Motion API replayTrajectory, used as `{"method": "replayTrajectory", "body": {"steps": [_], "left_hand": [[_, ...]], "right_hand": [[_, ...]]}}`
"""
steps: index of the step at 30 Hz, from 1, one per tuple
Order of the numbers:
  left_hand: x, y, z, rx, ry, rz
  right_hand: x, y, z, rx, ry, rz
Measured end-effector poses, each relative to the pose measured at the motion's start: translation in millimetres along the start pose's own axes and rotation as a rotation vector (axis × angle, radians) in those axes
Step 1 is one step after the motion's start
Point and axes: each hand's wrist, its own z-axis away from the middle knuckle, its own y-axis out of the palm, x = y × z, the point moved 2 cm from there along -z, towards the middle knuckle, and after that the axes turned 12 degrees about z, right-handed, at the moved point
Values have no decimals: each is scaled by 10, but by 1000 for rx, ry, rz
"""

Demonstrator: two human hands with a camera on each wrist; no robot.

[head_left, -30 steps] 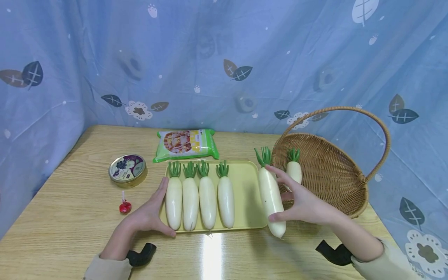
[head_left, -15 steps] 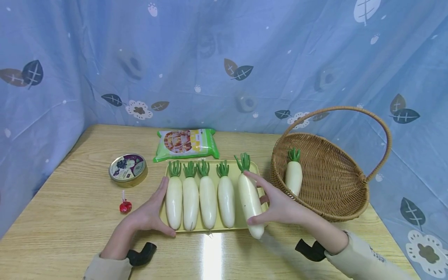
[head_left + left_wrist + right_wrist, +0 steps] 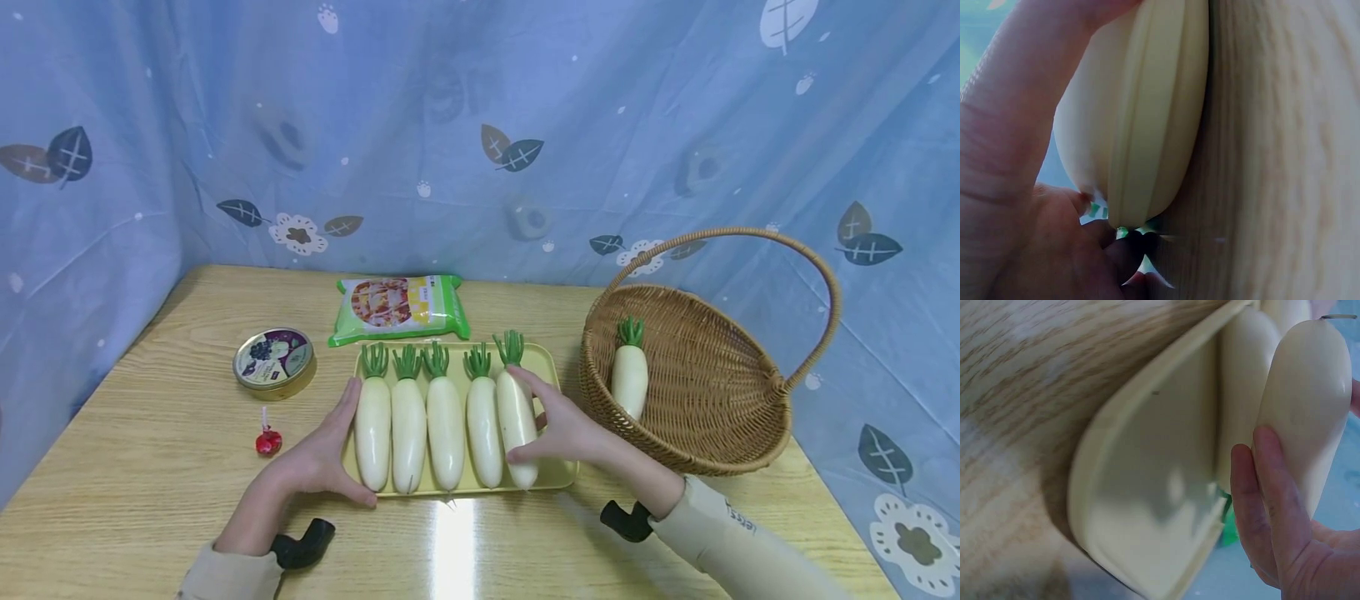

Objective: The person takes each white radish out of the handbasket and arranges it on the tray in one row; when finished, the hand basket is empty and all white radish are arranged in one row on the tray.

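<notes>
My right hand (image 3: 566,429) holds a white radish (image 3: 516,425) with a green top, thumb near its lower end and fingers along its upper part. It is over the right part of a yellow tray (image 3: 543,362), beside a row of several similar white radishes (image 3: 446,433). In the right wrist view the held radish (image 3: 1313,387) looks raised above the tray floor (image 3: 1141,481). At the tray's left end, my left hand (image 3: 318,454) grips the edge, thumb at the front corner. The left wrist view shows the tray wall (image 3: 1154,125) close to that hand.
A wicker basket (image 3: 712,400) with a tall handle stands at the right, one white radish (image 3: 630,379) inside. Behind the tray lies a green food packet (image 3: 397,308). A round tin (image 3: 274,365) and a red-wrapped lollipop (image 3: 267,442) are at the left. A blue curtain (image 3: 420,100) hangs behind.
My right hand has carried the radish leftward from beside the basket to over the tray, close to the row, and it appears lower. My left hand has stayed at the tray's left end.
</notes>
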Motion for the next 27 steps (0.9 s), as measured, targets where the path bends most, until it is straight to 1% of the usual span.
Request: {"method": "replayTrajectory", "body": {"steps": [5, 9, 15, 22, 27], "left_hand": [[10, 1, 0, 1, -5, 10], [12, 2, -2, 2, -9, 14], [10, -4, 0, 1, -5, 18], [22, 1, -4, 2, 19, 31], [28, 7, -10, 4, 32, 24]], "right_hand": [[-90, 83, -102, 1, -17, 14], [-124, 105, -137, -22, 9, 62], [-162, 100, -209, 3, 2, 61], [-151, 124, -253, 13, -28, 158], [-160, 137, -239, 36, 3, 196]]}}
